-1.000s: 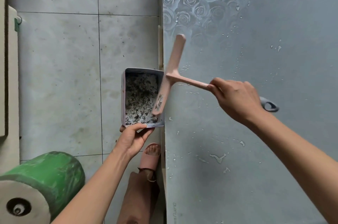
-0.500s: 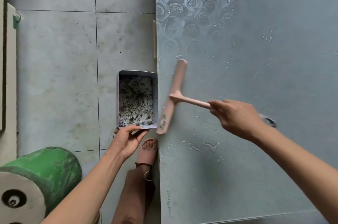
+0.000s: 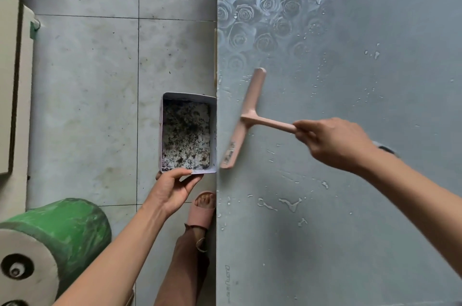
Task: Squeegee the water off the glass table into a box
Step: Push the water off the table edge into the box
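A pink T-shaped squeegee (image 3: 246,115) lies with its blade on the grey glass table (image 3: 350,205), a short way in from the table's left edge. My right hand (image 3: 335,143) grips its handle. A white rectangular box (image 3: 187,133) with dark specks and water inside is held against the table's left edge, just left of the blade. My left hand (image 3: 172,190) holds the box by its near rim. Water drops and streaks (image 3: 290,203) lie on the glass nearer to me than the blade.
A rose pattern (image 3: 260,0) covers the table's far left corner. Grey floor tiles (image 3: 87,105) lie to the left. A green roll (image 3: 52,238) sits at the lower left. My foot in a pink sandal (image 3: 202,210) stands beside the table edge.
The squeegee blade has drawn back from over the box's rim to the right onto the glass. The box stays at the table edge in my left hand.
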### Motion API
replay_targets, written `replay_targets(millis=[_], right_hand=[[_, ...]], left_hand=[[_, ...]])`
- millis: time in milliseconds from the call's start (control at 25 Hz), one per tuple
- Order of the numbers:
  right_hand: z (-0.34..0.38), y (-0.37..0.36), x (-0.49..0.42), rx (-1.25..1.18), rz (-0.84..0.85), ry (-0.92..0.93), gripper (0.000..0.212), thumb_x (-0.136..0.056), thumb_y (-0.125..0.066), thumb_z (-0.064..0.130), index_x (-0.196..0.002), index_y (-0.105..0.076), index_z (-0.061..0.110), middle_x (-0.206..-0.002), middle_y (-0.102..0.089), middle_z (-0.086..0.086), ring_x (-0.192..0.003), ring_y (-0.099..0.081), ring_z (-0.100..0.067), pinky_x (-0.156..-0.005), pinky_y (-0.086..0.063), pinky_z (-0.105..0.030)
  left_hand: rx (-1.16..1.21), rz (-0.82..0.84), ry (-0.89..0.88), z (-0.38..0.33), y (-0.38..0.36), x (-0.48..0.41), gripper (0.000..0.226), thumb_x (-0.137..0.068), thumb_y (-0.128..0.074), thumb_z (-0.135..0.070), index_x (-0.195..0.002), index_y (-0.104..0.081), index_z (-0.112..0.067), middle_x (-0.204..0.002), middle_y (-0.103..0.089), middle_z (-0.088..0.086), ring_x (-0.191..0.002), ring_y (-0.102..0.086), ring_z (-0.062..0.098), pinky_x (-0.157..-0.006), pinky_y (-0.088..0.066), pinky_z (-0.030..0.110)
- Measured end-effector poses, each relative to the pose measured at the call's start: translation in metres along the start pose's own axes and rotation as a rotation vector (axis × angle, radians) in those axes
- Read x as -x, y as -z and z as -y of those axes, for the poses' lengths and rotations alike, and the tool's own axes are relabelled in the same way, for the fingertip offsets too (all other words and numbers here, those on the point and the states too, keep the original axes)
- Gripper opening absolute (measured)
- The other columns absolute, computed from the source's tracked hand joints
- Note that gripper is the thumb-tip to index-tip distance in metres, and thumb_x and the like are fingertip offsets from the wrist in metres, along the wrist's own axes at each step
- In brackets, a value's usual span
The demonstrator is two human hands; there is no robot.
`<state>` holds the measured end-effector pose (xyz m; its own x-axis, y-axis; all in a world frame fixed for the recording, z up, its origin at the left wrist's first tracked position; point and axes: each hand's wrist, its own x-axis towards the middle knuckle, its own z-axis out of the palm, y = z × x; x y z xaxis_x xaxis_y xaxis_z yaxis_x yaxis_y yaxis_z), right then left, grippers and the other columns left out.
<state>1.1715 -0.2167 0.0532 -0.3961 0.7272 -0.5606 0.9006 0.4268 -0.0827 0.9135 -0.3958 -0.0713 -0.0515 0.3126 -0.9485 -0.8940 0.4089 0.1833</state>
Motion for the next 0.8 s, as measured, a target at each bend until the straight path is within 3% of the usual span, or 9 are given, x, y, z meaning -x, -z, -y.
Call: replay_targets(millis=[160, 320, 400, 600, 720, 800], right_hand=[[0.045, -0.006, -0.037, 0.033, -0.071, 0.165, 0.024, -0.097, -0.036, 0.045, -0.107, -0.055, 0.032, -0.096, -0.066, -0.003, -0.087, -0.058, -0.032, -0.057, -0.031, -0.032], [-0.001, 0.029, -0.035, 0.043, -0.094, 0.065, 0.027, -0.094, -0.039, 0.05, -0.11, -0.056, 0.037, -0.097, -0.068, -0.001, -0.09, -0.061, -0.032, -0.062, -0.044, -0.034], [-0.021, 0.038, -0.024, 0.115, -0.038, 0.006, 0.028, -0.093, -0.039, 0.051, -0.112, -0.055, 0.038, -0.099, -0.068, 0.0, -0.091, -0.062, -0.03, -0.068, -0.05, -0.035], [0.033, 0.026, -0.066, 0.086, -0.017, 0.178, 0.025, -0.096, -0.036, 0.045, -0.112, -0.054, 0.036, -0.104, -0.066, 0.002, -0.095, -0.06, -0.03, -0.061, -0.036, -0.032], [0.046, 0.035, -0.074, 0.021, -0.107, 0.233, 0.026, -0.097, -0.035, 0.045, -0.114, -0.053, 0.038, -0.096, -0.065, 0.003, -0.089, -0.059, -0.028, -0.058, -0.031, -0.032], [0.033, 0.04, -0.055, -0.061, -0.151, 0.231, 0.028, -0.096, -0.036, 0.048, -0.12, -0.049, 0.04, -0.096, -0.064, 0.004, -0.09, -0.059, -0.027, -0.059, -0.036, -0.034]], left_hand=[[0.001, 0.036, -0.013, -0.008, -0.011, -0.003, 0.048, -0.086, -0.034, 0.014, -0.048, -0.062, 0.006, -0.092, -0.061, 0.027, -0.088, -0.062, 0.037, -0.073, -0.058, 0.037], [-0.014, 0.029, -0.027, -0.028, -0.031, -0.009, 0.033, -0.088, -0.036, 0.014, -0.062, -0.055, 0.007, -0.092, -0.057, 0.024, -0.093, -0.058, 0.039, -0.067, -0.06, 0.037], [-0.014, 0.012, -0.034, -0.035, -0.037, -0.014, 0.036, -0.088, -0.037, 0.013, -0.058, -0.055, 0.006, -0.084, -0.056, 0.02, -0.088, -0.058, 0.037, -0.06, -0.06, 0.035], [-0.042, 0.008, -0.04, -0.045, -0.045, -0.02, 0.036, -0.088, -0.038, 0.014, -0.056, -0.054, 0.005, -0.07, -0.061, 0.021, -0.072, -0.067, 0.033, -0.052, -0.059, 0.029], [-0.033, 0.027, -0.023, -0.046, -0.045, -0.022, 0.02, -0.089, -0.037, 0.013, -0.078, -0.054, 0.009, -0.088, -0.059, 0.024, -0.083, -0.061, 0.034, -0.058, -0.06, 0.036], [-0.035, 0.033, -0.017, -0.045, -0.043, -0.021, 0.019, -0.089, -0.035, 0.012, -0.088, -0.054, 0.013, -0.097, -0.058, 0.025, -0.091, -0.058, 0.036, -0.067, -0.057, 0.041]])
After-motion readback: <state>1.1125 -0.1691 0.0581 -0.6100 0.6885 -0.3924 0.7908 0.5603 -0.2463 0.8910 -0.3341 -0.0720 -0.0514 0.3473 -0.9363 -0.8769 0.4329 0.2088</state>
